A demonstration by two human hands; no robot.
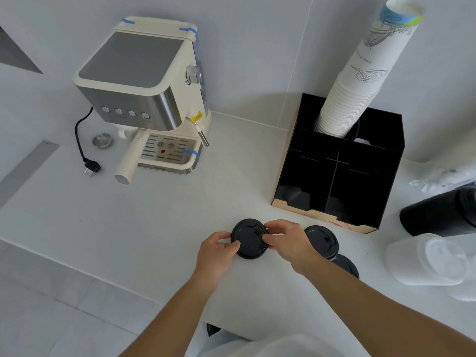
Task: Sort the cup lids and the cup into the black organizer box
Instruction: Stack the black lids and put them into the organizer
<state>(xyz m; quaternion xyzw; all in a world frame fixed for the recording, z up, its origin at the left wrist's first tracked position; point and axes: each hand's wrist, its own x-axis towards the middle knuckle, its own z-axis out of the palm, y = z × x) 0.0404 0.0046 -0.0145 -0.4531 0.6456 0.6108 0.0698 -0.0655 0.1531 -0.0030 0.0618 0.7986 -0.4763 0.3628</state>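
A black cup lid (249, 239) lies on the white counter, held at its left rim by my left hand (216, 251) and at its right rim by my right hand (284, 240). Two more black lids sit just right of my right wrist, one (323, 240) beside the hand and another (347, 266) partly hidden behind my forearm. The black organizer box (381, 161) stands behind them, its front compartments open. A tall stack of white paper cups (360, 83) leans out of the box's back compartment.
A cream espresso machine (144, 94) stands at the back left with its cord and plug (90, 166) and a small metal filter basket (102, 140). Clear plastic lids (435, 258) in wrap and a sleeve of black lids (438, 212) lie at the right edge.
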